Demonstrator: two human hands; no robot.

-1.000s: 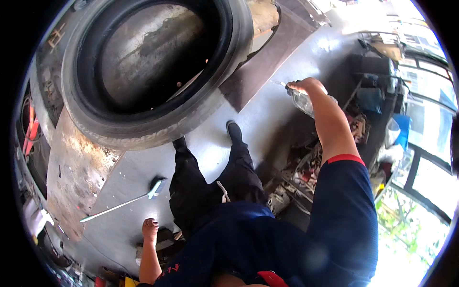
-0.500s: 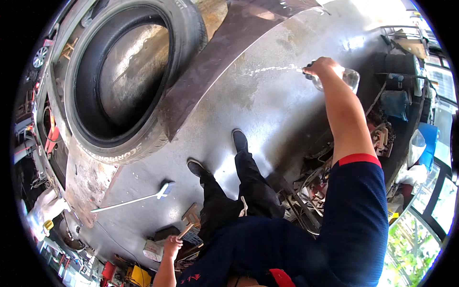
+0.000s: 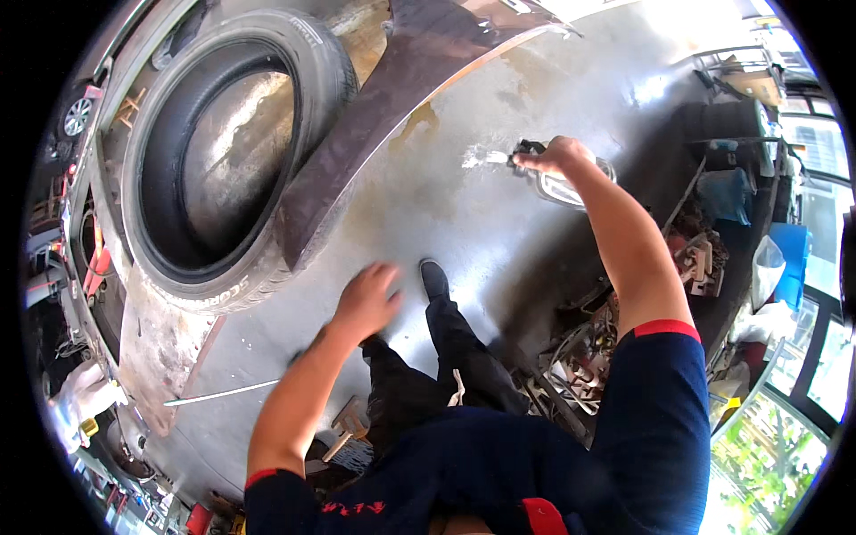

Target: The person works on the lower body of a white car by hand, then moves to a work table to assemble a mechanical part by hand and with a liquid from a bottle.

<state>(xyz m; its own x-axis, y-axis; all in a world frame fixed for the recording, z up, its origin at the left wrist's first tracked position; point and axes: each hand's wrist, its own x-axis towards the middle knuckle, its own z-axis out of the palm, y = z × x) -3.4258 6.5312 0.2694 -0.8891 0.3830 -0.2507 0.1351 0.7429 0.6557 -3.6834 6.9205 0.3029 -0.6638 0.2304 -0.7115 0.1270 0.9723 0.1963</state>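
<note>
My right hand (image 3: 563, 157) grips a clear spray bottle (image 3: 571, 189) with a dark trigger head, held out over the floor. White spray leaves its nozzle leftward, in the direction of a dark brown curved car body panel (image 3: 392, 98). That panel leans in front of a large black tire (image 3: 165, 169). Slightly smeared by motion, my left hand (image 3: 369, 301) reaches forward with fingers apart and nothing visible in it, right of the panel's lower end. Below it a wooden handle (image 3: 337, 446) sticks up near my legs.
A pale long-handled tool (image 3: 223, 392) lies on the floor (image 3: 383, 223) at left, its head hidden by my left forearm. Metal parts (image 3: 584, 357) are heaped at right, beside a cluttered shelf with a blue plastic bag (image 3: 724, 194). A wooden piece (image 3: 352, 417) lies near my legs.
My left hand has left the wooden handle at the lower left and swung up and forward. My right hand with the spray bottle has shifted left and slightly down; the spray now looks shorter.
</note>
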